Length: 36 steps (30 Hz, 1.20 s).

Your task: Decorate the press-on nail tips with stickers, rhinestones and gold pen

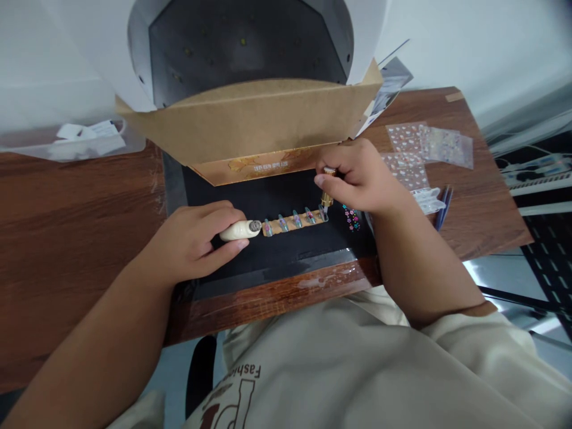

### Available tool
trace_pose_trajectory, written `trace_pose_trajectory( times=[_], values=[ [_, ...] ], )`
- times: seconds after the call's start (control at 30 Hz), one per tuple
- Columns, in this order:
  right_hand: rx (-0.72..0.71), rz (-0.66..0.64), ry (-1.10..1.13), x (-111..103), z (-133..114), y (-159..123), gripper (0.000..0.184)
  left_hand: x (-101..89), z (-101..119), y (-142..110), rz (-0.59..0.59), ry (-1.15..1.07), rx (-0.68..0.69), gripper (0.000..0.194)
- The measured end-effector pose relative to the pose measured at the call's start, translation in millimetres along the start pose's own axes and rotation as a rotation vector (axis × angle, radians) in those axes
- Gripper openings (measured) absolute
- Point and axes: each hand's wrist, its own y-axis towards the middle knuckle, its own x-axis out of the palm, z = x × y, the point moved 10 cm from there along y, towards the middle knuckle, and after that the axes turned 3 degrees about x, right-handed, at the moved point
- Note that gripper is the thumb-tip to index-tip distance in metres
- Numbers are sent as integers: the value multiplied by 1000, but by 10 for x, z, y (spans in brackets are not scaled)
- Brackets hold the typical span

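My left hand (196, 241) is closed round a small cream nail polish bottle (238, 230), tilted on its side with its dark neck facing right. Between the fingers of my right hand (360, 176) is a gold-capped polish brush (328, 195), pointing down. Its tip meets or hovers just over the rightmost false nail (323, 215); I cannot tell which. Several bluish, see-through false nails with pink decorations stand in a row on a tan strip (289, 225). The strip lies on a black mat (259, 262). Small pink and blue flower decorations (351, 218) lie right of it.
A cardboard box (250, 125) stands right behind the mat, with a white-rimmed lamp (250, 47) over it. Clear packets of decorations (404, 140) and dark pens (444, 208) lie at the right. A clear plastic tray (129, 143) with white pieces sits back left.
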Motion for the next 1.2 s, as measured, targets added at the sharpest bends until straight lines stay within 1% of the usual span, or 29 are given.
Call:
trace_pose_trajectory(
  times=[0.1, 0.2, 0.33, 0.4, 0.47, 0.6, 0.7, 0.8, 0.9, 1.0, 1.13, 1.2],
  values=[
    [14, 16, -47, 15, 37, -4, 18, 2, 12, 1, 2, 7, 7, 12],
    [52, 84, -77, -66, 100, -23, 17, -4, 22, 1, 12, -1, 13, 12],
    [57, 161, -37, -187, 110, -50, 15, -12, 6, -7, 10, -15, -9, 13],
    [42, 147, 1, -181, 81, -49, 15, -9, -3, -13, -1, -10, -16, 13],
    [32, 103, 16, -127, 51, -37, 16, 0, -10, -17, -15, -2, -20, 14],
    [31, 55, -37, -32, 29, -15, 18, 12, -2, -15, -18, 8, -7, 15],
    [101, 85, -101, -49, 107, -11, 18, 26, 2, -11, -27, 6, -6, 15],
    [202, 155, -160, -142, 200, -34, 18, 25, -4, -11, -31, -3, -19, 15],
    [234, 198, -166, -224, 208, -58, 21, 20, -14, -14, -37, -4, -39, 15],
    [197, 175, -120, -238, 162, -59, 22, 18, -19, -18, -40, 7, -45, 16],
    [144, 75, -80, -145, 130, -34, 20, 30, -16, -29, -43, 18, -23, 14],
    [136, 50, -86, -102, 132, -20, 21, 28, -17, -31, -35, 17, -16, 14]
  ],
)
